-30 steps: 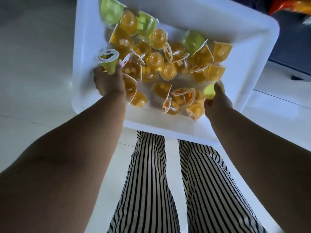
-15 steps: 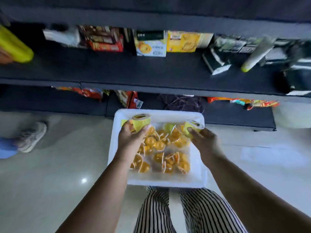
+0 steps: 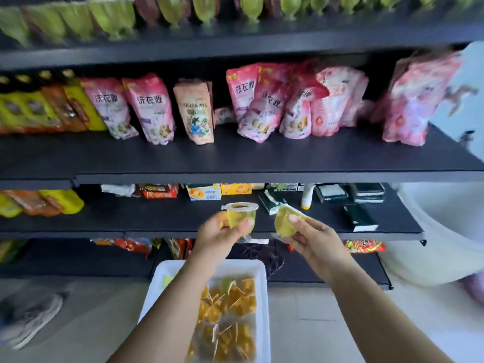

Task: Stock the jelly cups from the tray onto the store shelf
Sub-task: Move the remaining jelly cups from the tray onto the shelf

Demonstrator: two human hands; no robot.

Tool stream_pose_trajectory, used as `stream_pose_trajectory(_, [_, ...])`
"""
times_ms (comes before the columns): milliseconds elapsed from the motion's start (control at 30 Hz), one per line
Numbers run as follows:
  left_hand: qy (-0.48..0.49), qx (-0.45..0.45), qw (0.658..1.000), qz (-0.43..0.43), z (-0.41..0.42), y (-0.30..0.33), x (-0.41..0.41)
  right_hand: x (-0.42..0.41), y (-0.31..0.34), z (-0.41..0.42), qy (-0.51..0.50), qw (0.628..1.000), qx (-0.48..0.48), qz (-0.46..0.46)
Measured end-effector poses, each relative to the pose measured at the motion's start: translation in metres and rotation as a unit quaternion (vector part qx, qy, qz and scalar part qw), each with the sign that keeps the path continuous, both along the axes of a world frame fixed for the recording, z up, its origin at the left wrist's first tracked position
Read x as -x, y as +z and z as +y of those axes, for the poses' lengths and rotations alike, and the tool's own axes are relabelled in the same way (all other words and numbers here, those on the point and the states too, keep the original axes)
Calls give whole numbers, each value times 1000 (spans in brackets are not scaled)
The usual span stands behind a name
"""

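L hand [image 3: 221, 233] curled round an upright green jelly cup [image 3: 239, 214], lid up; a 2nd cup maybe under it, too blurred to tell. R hand [image 3: 313, 238] pinching a tilted cup [image 3: 286, 221], lid turned away, thumb on its side. Both raised in front of the dark shelf [image 3: 167, 218], just before its front edge, above the white tray [image 3: 258, 265] w/ many orange cups on the floor.

Risks, as judgement: tilted cup may roll if put down on its side; smooth plastic may slip from a thumb-only pinch; set too near the edge, may drop back to the tray. Boxes [image 3: 204, 192] at the back leave room, so probably no knocking there.
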State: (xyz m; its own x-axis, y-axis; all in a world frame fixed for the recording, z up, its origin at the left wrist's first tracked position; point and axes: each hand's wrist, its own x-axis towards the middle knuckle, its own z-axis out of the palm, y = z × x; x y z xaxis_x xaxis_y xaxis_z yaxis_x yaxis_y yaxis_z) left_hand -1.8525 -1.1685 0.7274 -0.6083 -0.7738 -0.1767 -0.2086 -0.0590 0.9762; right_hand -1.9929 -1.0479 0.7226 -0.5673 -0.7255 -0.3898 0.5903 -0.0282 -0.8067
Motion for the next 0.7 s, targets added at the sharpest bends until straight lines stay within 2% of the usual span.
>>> stream_pose_trajectory(167, [-30,36,999,21,62,29,54,56,42,55,61,993,13,95])
stream_pose_trajectory(333, [-29,43,995,80,98,65,101,98,79,97,57,986,21,157])
stream_pose_trajectory(533, [-36,88,985,145,108,134,153,141,141,122,33,975,99,196])
stream_pose_trajectory(700, [-53,123,978,160,100,186,197,179,186,128,14,960,133,246])
